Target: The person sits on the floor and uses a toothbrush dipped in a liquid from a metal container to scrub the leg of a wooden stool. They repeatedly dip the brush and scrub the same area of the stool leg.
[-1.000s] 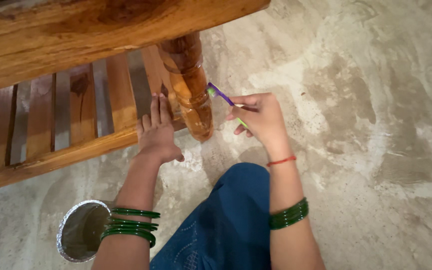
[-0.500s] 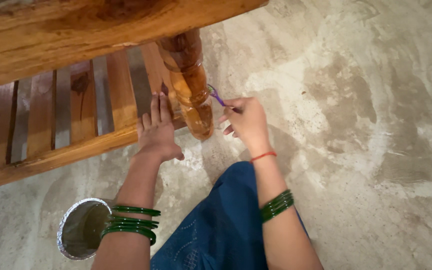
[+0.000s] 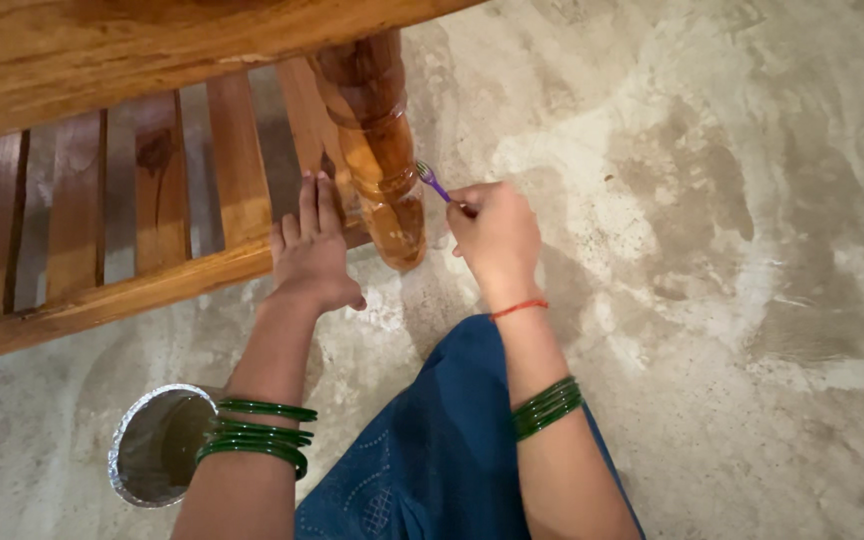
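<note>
A turned, glossy wooden table leg (image 3: 384, 160) stands on the concrete floor under a wooden tabletop (image 3: 102, 50). My right hand (image 3: 495, 238) grips a purple toothbrush (image 3: 434, 184), whose green-bristled head presses against the right side of the leg. My left hand (image 3: 312, 250) lies flat, fingers together, on the lower slatted shelf (image 3: 112, 290) just left of the leg. Green bangles circle both wrists, and a red thread ties my right wrist.
A round foil bowl (image 3: 157, 445) with dark liquid sits on the floor by my left forearm. My knee in blue cloth (image 3: 442, 450) lies between my arms. Patchy grey concrete floor (image 3: 732, 250) spreads to the right.
My right hand has moved left and closer to the leg, bringing the toothbrush head onto the wood. The left hand has stayed on the shelf.
</note>
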